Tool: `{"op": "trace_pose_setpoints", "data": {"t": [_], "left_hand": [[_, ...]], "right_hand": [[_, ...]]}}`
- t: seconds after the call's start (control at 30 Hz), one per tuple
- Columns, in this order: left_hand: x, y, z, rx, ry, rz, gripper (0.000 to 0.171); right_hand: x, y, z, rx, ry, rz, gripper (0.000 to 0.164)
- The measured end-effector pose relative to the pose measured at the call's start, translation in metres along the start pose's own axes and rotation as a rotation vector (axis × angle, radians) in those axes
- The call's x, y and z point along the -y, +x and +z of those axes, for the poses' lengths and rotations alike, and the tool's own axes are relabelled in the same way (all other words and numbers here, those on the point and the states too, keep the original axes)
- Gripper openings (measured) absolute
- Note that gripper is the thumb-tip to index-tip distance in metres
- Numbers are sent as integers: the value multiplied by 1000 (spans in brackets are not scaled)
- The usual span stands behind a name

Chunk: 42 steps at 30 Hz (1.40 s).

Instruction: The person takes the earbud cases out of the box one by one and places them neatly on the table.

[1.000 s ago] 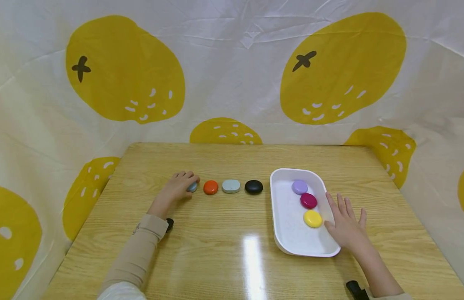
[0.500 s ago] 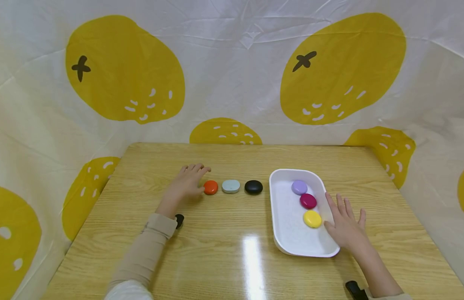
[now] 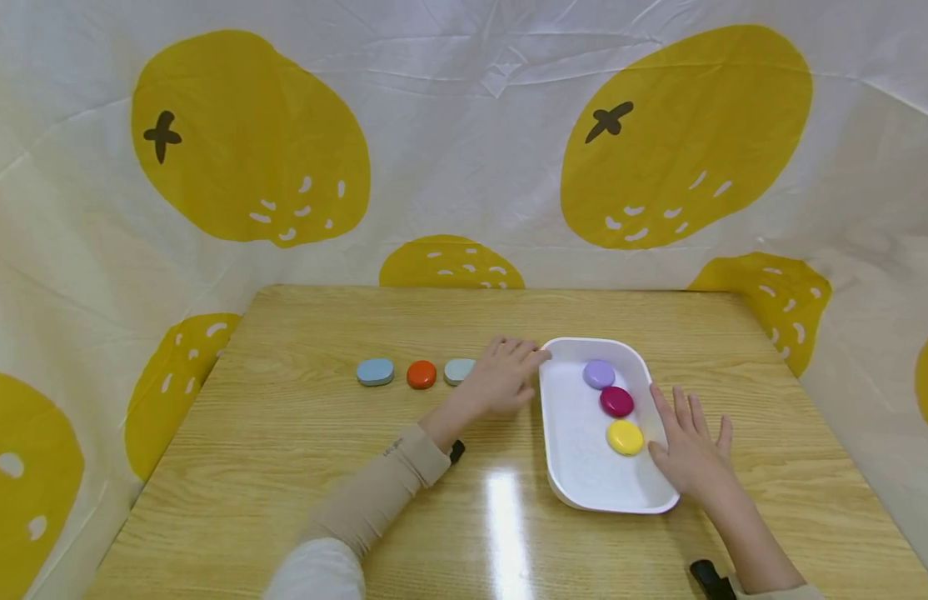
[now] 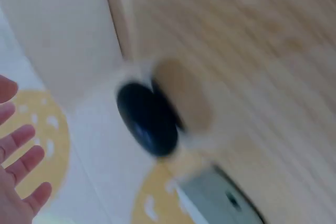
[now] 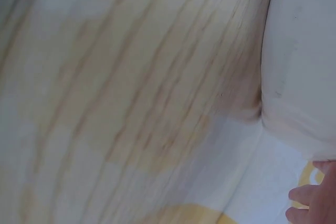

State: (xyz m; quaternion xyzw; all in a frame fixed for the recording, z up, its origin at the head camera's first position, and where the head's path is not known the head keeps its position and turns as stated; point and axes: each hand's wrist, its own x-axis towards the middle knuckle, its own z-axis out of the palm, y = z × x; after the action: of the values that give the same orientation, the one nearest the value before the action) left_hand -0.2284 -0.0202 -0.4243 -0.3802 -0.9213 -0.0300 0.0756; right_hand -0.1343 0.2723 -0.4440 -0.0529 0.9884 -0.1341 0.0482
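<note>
My left hand (image 3: 501, 377) is over the table beside the left rim of a white tray (image 3: 550, 425), fingers extended and holding nothing. It hides a glossy black oval piece (image 4: 147, 121) in the head view; the left wrist view shows that piece on the table, apart from the fingers. Partly behind the hand lies a pale grey-green oblong piece (image 3: 456, 371). Farther left are an orange-red round piece (image 3: 421, 375) and a light blue oblong one (image 3: 376, 372). My right hand (image 3: 692, 450) rests with spread fingers at the tray's right rim.
Inside the tray lie a lilac disc (image 3: 600, 374), a crimson disc (image 3: 617, 402) and a yellow disc (image 3: 625, 437). A cloth (image 3: 464, 150) with yellow fruit prints stands around the back and sides of the wooden table (image 3: 404, 500).
My left hand has let go of the light blue piece, which stays on the table, and moved right past the orange-red and grey-green pieces towards the tray. The right hand has not moved.
</note>
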Motion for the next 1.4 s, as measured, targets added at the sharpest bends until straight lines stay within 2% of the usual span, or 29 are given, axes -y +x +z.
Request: {"op": "trace_pose_setpoints", "data": {"t": [0.1, 0.23, 0.33, 0.47, 0.6, 0.87, 1.1, 1.4], "left_hand": [[-29, 19, 8, 9, 54, 72, 52], [-60, 37, 20, 49, 76, 112, 51], [-76, 45, 28, 101, 80, 123, 52], [-91, 53, 35, 114, 150, 164, 50], [-100, 59, 40, 120, 179, 198, 52], [-112, 67, 47, 208, 96, 230, 55], [-118, 69, 50, 260, 124, 244, 56], [-120, 66, 51, 238, 148, 278, 49]], "right_hand": [[-1, 0, 1, -1, -11, 0, 77], [0, 0, 0, 0, -18, -5, 77], [2, 0, -1, -2, -20, -8, 77], [1, 0, -1, -17, -21, -14, 77], [0, 1, -1, -29, -26, -19, 78], [0, 1, 0, -10, -25, -9, 78], [1, -1, 1, -8, -23, -10, 78], [1, -1, 1, -21, -16, -18, 77]]}}
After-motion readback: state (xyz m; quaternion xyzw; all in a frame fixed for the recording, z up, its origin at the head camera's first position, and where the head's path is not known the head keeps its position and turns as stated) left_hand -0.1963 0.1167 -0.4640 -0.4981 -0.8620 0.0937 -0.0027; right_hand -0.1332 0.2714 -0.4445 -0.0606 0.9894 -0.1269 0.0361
